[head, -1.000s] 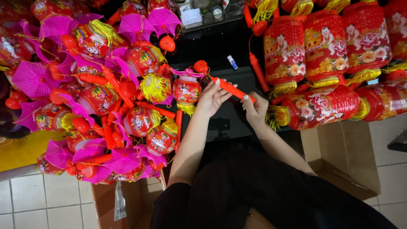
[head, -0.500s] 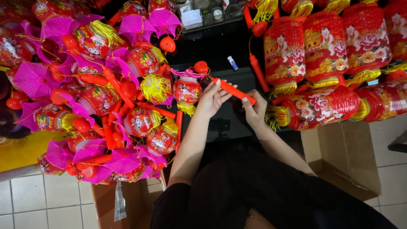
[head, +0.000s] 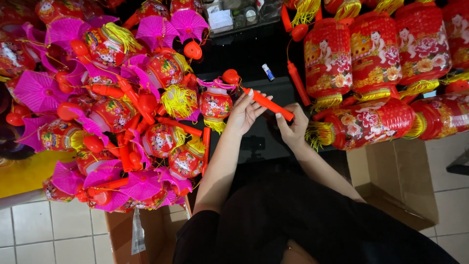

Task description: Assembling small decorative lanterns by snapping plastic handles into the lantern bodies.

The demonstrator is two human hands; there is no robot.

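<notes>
Where lanterns crowd a black table, tiled floor shows.

red stick ends hidden in both hands; small lantern perhaps attached

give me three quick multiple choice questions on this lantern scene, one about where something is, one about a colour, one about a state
1. Where is the small round lantern with the pink top?
A. just left of the left hand
B. on the tiled floor
C. inside the cardboard box

2. What colour is the stick held between the hands?
A. green
B. orange-red
C. white

3. How is the stick held?
A. lying loose on the table
B. left hand only
C. both hands grip it

Answers:
1 A, the lantern sits beside the left hand.
2 B, the stick is plain orange-red.
3 C, the left hand holds its upper end and the right hand its lower end.
</notes>
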